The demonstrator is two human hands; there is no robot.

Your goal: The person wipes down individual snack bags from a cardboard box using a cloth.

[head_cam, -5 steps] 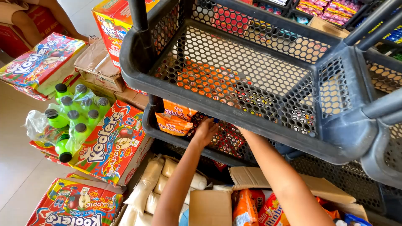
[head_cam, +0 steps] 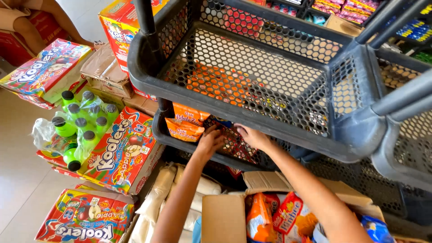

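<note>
Hands reach into the lower shelf (head_cam: 162,130) of a dark plastic mesh rack (head_cam: 252,81). Left hand (head_cam: 210,140) and right hand (head_cam: 252,136) both rest on dark red snack packs (head_cam: 231,141), fingers curled; can't tell if either actually grips. Orange chip bags (head_cam: 184,128) sit just left of them, same shelf. Upper basket overhangs and hides part of the shelf. Open cardboard box (head_cam: 225,216) with snack packets below. Green bottles (head_cam: 76,128) and juice cartons (head_cam: 121,153) on the tile floor (head_cam: 18,189).

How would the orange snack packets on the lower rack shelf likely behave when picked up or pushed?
The orange snack packets look like thin, puffed film, so probably light and crinkly. They lean loosely against each other, so a push from the left hand would likely topple or slide them.
</note>
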